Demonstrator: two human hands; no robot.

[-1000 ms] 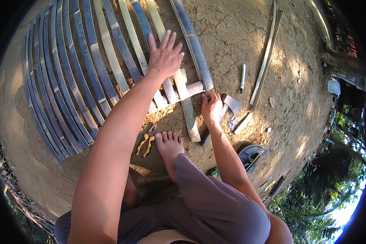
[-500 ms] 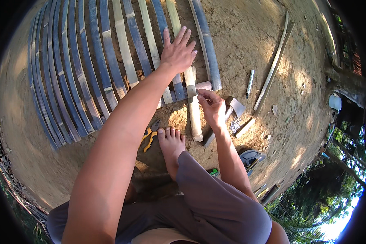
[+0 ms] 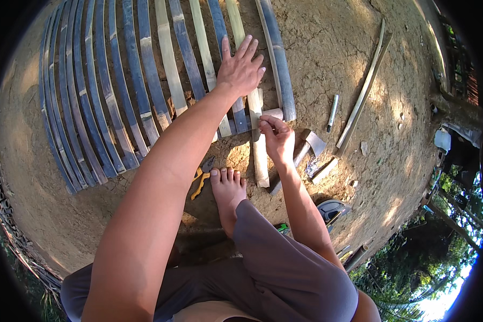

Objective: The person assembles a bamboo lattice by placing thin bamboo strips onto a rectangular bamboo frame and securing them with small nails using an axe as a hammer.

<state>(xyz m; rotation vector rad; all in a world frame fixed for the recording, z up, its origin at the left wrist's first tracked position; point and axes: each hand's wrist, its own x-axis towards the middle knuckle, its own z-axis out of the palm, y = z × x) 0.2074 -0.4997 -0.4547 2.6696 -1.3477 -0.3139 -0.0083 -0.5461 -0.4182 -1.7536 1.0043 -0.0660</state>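
Because the bamboo rack is laid out on cracked dirt ground, a skew across the row could, in judgement, be caused by a sideways push at one end. The pale slat beneath the left hand could likewise be shifted along the crossbar if pressure were released; no fastening can be made out at that crossing. The rack is made up of long split strips, mostly blue-grey with some straw-coloured, ringed by nodes and bordered at the right by a thick dark pole. The pale slat is placed next to that pole and is crossed over the bar near its lower end; whether the pale length below the bar belongs to it cannot be told. The left hand is spread flat over the slats, with nothing grasped. The right hand is curled at the slat's edge, thumb and fingertips drawn close; whether anything small is pinched cannot be told. A hatchet is located just beside the right hand, yellow-handled pliers are laid by the bare foot, and a slim silver marker is noted farther right.
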